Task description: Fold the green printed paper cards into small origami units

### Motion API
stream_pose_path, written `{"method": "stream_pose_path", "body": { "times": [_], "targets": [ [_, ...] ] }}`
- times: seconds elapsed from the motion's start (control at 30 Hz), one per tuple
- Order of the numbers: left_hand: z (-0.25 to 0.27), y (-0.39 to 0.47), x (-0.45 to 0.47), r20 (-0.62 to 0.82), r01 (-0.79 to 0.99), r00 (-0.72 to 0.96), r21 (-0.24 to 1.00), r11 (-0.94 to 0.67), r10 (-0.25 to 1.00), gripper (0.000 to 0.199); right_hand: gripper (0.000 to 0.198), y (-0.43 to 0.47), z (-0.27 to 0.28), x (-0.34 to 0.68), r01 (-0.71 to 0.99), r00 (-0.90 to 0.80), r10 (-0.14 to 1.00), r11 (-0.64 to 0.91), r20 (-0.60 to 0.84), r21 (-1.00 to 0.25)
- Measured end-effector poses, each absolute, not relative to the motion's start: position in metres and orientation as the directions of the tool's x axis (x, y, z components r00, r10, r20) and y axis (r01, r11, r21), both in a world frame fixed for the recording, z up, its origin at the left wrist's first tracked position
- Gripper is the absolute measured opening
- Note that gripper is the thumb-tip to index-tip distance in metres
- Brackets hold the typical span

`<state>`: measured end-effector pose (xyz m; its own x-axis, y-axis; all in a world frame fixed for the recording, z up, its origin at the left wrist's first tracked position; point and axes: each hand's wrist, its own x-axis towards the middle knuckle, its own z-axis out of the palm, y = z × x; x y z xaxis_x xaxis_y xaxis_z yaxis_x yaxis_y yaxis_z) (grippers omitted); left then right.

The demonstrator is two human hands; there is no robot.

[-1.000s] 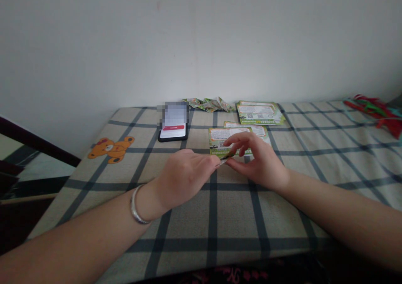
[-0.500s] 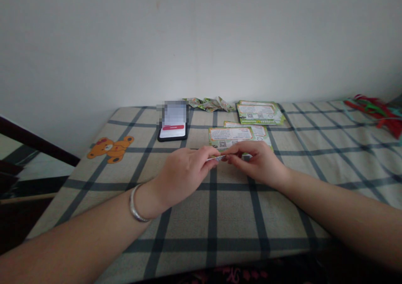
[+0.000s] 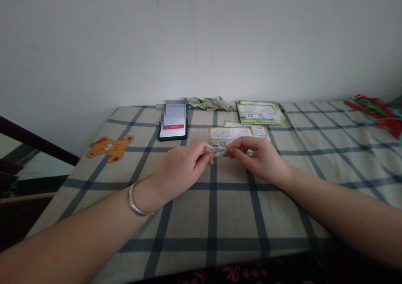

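Observation:
Over the middle of the table, my left hand (image 3: 184, 163) pinches one end of a narrow folded piece of printed paper (image 3: 217, 151) between thumb and fingers. The other end of it is in the closed fingertips of my right hand (image 3: 259, 157). A silver bangle (image 3: 135, 200) circles my left wrist. Just behind my hands lie green-bordered printed sheets (image 3: 216, 134), overlapping and partly covered by my right hand. Further back, a stack of similar sheets (image 3: 259, 110) rests near the wall.
A phone (image 3: 172, 132) with a lit screen lies left of the sheets. Beside it by the wall are crumpled or folded printed papers (image 3: 210, 104). An orange bear cutout (image 3: 111, 148) sits on the checked tablecloth (image 3: 188, 221) at left. Red and green fabric or cords (image 3: 377, 112) lie far right.
The folded paper has risen slightly and turned so more of its printed face shows. My left hand has shifted a little left, my right hand slightly up.

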<state>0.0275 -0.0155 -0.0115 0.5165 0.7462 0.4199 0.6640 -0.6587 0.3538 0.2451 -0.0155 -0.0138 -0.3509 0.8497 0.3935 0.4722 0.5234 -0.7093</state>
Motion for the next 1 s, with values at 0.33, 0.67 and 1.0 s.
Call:
{"method": "stream_pose_path", "body": {
  "times": [0.33,0.67,1.0],
  "targets": [
    [-0.0139,-0.0149,0.0261,0.476,0.635,0.56,0.28,-0.72,0.678,0.007,0.016,-0.0189,-0.0145,0.2452,0.513,-0.448,0.78,0.625,0.437,-0.589],
    [-0.0154,-0.0127,0.0261,0.64,0.506,0.604,0.152,-0.849,0.475,0.003,0.006,-0.0235,-0.0164,0.245,0.601,-0.505,0.638,0.743,0.582,-0.293],
    [-0.0118,-0.0137,0.0288,0.654,0.504,0.613,0.106,-0.857,0.442,0.004,0.007,-0.0244,-0.0134,0.2449,0.541,-0.529,0.643,0.758,0.554,-0.364]
  ]
}}
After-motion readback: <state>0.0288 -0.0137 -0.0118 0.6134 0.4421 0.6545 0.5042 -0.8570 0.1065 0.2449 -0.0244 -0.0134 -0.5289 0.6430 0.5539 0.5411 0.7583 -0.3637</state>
